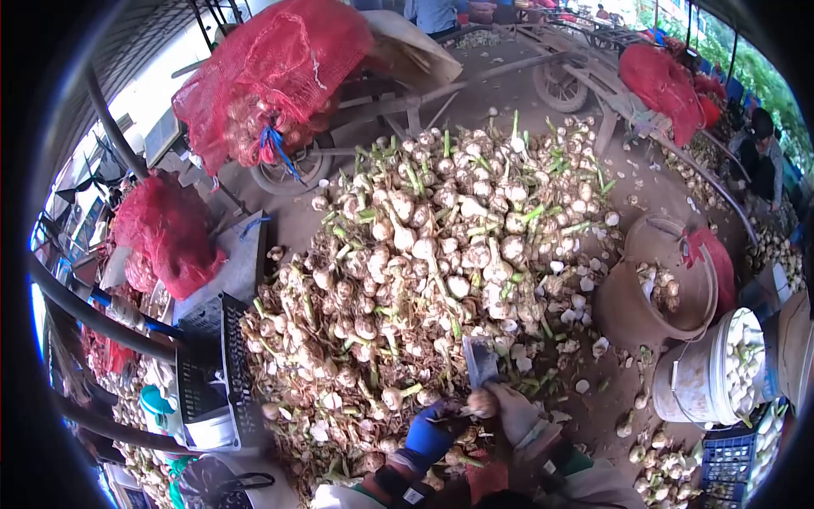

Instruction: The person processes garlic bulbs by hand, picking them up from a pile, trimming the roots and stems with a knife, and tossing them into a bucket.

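My left hand (434,431), in a blue covering, is closed on the stem and root side of a garlic bulb (482,403). Close against the bulb is my right hand (515,413), in a pale glove and closed. From it a broad flat-bladed knife (481,360) points up and away over the pile; its handle is hidden by the glove. Both hands are low in the middle of the view, at the near edge of a large heap of garlic (398,254) with stalks and roots on.
To the right stand a brown tub (610,297) and a white bucket (695,382) of peeled garlic, with a blue crate (727,462) below. At left is a black crate (242,373). Red mesh sacks (280,68) rest on carts behind. Another person (759,157) sits far right.
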The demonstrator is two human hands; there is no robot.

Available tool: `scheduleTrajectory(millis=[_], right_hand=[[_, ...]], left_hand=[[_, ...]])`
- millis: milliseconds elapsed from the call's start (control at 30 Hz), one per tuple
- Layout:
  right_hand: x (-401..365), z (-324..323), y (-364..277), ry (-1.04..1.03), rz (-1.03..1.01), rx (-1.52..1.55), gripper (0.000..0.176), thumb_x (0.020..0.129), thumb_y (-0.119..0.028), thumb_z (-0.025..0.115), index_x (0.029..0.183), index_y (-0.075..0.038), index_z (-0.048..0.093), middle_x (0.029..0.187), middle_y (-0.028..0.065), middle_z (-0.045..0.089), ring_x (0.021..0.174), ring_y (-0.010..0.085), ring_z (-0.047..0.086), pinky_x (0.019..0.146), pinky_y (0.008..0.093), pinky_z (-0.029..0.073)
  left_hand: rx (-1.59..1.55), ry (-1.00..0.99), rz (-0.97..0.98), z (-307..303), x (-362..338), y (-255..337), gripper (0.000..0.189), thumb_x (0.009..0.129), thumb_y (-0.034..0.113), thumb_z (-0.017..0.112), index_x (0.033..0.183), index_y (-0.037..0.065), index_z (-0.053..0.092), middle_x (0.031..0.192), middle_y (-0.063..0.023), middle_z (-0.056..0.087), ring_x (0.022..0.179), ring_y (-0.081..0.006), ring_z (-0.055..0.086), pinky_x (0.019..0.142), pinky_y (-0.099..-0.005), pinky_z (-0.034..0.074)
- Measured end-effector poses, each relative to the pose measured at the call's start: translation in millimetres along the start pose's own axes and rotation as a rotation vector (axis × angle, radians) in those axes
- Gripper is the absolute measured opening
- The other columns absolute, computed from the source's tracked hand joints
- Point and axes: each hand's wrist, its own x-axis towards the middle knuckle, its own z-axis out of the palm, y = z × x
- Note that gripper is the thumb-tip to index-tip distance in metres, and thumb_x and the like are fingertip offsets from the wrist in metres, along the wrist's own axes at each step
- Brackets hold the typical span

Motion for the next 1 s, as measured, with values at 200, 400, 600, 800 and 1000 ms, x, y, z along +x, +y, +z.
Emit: scheduleTrajectory(millis=[200, 400, 600, 800, 1000], right_hand=[[6.0, -5.9, -103.5, 0.041, -0.303, -0.756, 0.016, 0.087, -0.020, 0.061, 0.095, -0.007, 0.063, 0.078, 0.0183, 0.062, 0.071, 0.0388, 0.061, 0.060, 0.0456, 0.048], [-15.1, 1.9, -157.3, -0.060, -0.615, -1.006, 0.021, 0.077, -0.024, 0.068, 0.086, -0.010, 0.056, 0.069, 0.0072, 0.052, 0.058, 0.0263, 0.055, 0.052, 0.0403, 0.045], [-19.7, 19.7, -137.8, -0.134, -0.996, -1.229, 0.021, 0.078, -0.020, 0.062, 0.096, -0.009, 0.060, 0.072, 0.0015, 0.047, 0.062, 0.0174, 0.054, 0.053, 0.0328, 0.041], [19.0, -44.7, -57.2, 0.288, -0.028, -0.469, 0.013, 0.087, -0.016, 0.060, 0.089, -0.003, 0.056, 0.075, 0.0163, 0.063, 0.069, 0.0371, 0.062, 0.061, 0.0438, 0.049], [2.8, -47.0, -76.6, 0.047, 0.064, -0.451, 0.014, 0.087, -0.013, 0.060, 0.095, -0.001, 0.060, 0.076, 0.0156, 0.065, 0.071, 0.0298, 0.066, 0.064, 0.0384, 0.049]], left_hand=[[-0.052, 0.105, 0.202, 14.1, 8.6, -22.4, 0.032, 0.080, 0.005, 0.075, 0.107, 0.004, 0.057, 0.103, -0.0049, 0.065, 0.094, -0.0125, 0.062, 0.081, -0.0287, 0.051], [-0.094, 0.229, 0.181, -10.1, 16.8, -27.4, 0.018, 0.084, 0.004, 0.068, 0.100, 0.005, 0.061, 0.090, -0.0020, 0.066, 0.086, -0.0100, 0.061, 0.073, -0.0265, 0.051], [0.563, 0.111, 0.398, -21.9, 14.9, -100.1, 0.016, 0.096, 0.004, 0.051, 0.111, 0.004, 0.056, 0.103, -0.0061, 0.063, 0.091, -0.0159, 0.060, 0.082, -0.0316, 0.051], [0.673, 0.024, 0.459, 7.3, 11.6, -42.2, 0.029, 0.088, 0.010, 0.063, 0.117, 0.006, 0.060, 0.093, -0.0089, 0.068, 0.087, -0.0220, 0.065, 0.080, -0.0283, 0.051], [0.934, -0.096, 0.311, -16.4, 26.0, -11.5, 0.062, 0.075, 0.043, 0.077, 0.121, 0.006, 0.058, 0.107, -0.0181, 0.064, 0.094, -0.0339, 0.061, 0.084, -0.0435, 0.048]])
